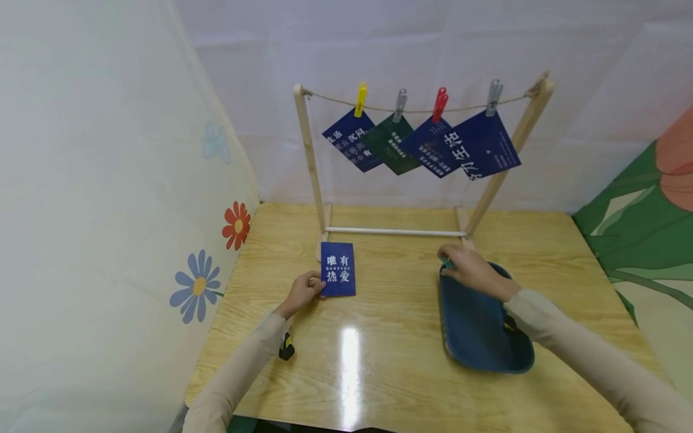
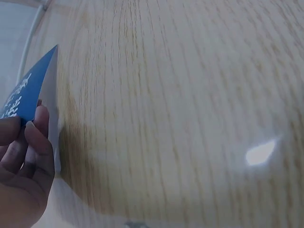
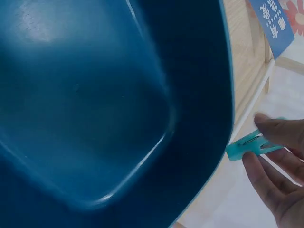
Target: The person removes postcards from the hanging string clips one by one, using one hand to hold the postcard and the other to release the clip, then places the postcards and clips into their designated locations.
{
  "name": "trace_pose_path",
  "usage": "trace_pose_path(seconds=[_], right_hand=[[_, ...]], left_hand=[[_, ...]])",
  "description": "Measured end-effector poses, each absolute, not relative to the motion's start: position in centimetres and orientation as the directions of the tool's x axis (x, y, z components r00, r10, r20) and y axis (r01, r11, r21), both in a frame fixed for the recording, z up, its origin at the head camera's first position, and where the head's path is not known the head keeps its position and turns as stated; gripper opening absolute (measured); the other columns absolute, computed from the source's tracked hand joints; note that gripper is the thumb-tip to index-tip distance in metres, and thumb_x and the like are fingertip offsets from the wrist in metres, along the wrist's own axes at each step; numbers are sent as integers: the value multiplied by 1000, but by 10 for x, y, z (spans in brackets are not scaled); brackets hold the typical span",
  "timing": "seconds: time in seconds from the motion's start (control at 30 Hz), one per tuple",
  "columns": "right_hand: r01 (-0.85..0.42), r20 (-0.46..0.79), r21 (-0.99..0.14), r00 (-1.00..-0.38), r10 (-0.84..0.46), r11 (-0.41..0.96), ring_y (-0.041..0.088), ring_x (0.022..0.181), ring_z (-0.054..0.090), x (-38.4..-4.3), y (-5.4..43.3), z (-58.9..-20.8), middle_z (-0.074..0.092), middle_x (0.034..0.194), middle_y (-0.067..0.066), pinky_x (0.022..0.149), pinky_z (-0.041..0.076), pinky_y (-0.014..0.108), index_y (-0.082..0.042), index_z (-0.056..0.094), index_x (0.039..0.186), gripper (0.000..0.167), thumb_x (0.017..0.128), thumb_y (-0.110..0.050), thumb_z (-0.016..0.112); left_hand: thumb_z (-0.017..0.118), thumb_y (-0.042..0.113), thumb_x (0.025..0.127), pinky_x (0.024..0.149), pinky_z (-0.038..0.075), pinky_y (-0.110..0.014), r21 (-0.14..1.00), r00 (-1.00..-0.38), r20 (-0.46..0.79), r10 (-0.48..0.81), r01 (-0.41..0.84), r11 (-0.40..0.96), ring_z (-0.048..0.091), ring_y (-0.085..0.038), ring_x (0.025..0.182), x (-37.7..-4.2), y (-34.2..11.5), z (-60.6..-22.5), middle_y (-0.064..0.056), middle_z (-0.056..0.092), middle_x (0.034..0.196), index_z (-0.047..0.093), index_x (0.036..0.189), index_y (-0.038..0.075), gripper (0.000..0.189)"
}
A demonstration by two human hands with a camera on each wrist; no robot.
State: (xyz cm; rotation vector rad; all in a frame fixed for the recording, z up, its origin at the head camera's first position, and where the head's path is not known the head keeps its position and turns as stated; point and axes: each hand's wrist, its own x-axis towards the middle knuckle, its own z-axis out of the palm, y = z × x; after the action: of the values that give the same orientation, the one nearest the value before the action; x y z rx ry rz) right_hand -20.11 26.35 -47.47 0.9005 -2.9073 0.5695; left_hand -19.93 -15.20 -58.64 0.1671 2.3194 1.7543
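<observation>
Beige sleeve [image 1: 585, 358], lower right: my right hand [image 1: 472, 268] pinches a teal clothespin [image 3: 248, 146].
Near centre, my left hand [image 1: 301, 292] pinches a blue card [image 1: 338, 267]; I'd grip its edge lightly, avoiding creases.

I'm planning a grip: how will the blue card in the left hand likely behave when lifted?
The card is probably fairly stiff: pinched at one side by the left hand, it shows no clear sag. It looks thin, so likely light and easily creased.
</observation>
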Motion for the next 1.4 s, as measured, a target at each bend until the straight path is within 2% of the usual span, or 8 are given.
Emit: trace_pose_path(seconds=[0.27,0.53,0.73,0.87,1.07,1.2,1.33,1.4], right_hand=[[-572,116,-354,-812,-572,740,35,89,64,-204,279,-484,65,97,18,75,56,48,5,61,104,39,72,11,81],[-641,82,-306,-754,-651,704,35,84,65,-207,296,-495,67,92,16,73,57,48,4,65,98,41,63,18,80],[-648,-10,-309,-730,-684,696,36,86,66,-206,303,-499,68,93,16,73,57,48,5,67,100,41,65,25,68],[-631,-67,-325,-728,-682,705,36,87,66,-206,308,-503,68,95,16,72,58,46,6,66,104,40,69,24,67],[-595,-75,-291,-767,-638,749,21,69,58,-206,317,-513,62,81,8,56,49,36,5,65,98,28,74,19,69],[-588,-70,-279,-776,-626,760,15,61,49,-207,322,-520,55,72,2,53,40,33,-2,63,87,18,80,14,69],[-584,-63,-260,-784,-617,769,23,67,60,-207,323,-524,63,80,8,57,52,39,-1,66,92,15,82,9,72],[-596,-49,-239,-781,-622,767,28,72,64,-207,323,-526,66,85,11,60,55,42,1,66,97,22,79,11,74]], left_hand=[[58,-1,97,50,54,-25,958,-924,-184,335,-92,272,68,-17,62,-199,-157,-589,-20,70,80,54,113,-13,21],[60,-2,96,61,61,-38,954,-846,-261,466,-151,260,70,-20,66,-197,-163,-590,-13,68,83,56,113,-14,21],[63,1,95,63,62,-40,950,-797,-297,526,-194,243,69,-21,64,-196,-165,-591,-14,70,84,54,116,-15,28],[65,-1,93,61,61,-40,947,-783,-309,540,-204,247,68,-21,61,-193,-163,-589,-15,70,81,53,118,-14,31],[63,-7,91,60,61,-40,946,-767,-322,555,-233,227,68,-22,59,-187,-161,-587,-16,68,80,49,120,-12,33],[63,-10,90,58,61,-41,952,-769,-305,561,-224,211,68,-22,59,-185,-160,-586,-18,69,81,39,130,-6,46],[65,-9,90,57,61,-41,956,-770,-290,569,-204,210,69,-22,59,-185,-161,-586,-20,70,81,27,146,7,69],[65,-8,91,57,61,-42,958,-764,-281,580,-190,213,69,-22,59,-186,-161,-586,-21,70,80,23,152,13,77]])
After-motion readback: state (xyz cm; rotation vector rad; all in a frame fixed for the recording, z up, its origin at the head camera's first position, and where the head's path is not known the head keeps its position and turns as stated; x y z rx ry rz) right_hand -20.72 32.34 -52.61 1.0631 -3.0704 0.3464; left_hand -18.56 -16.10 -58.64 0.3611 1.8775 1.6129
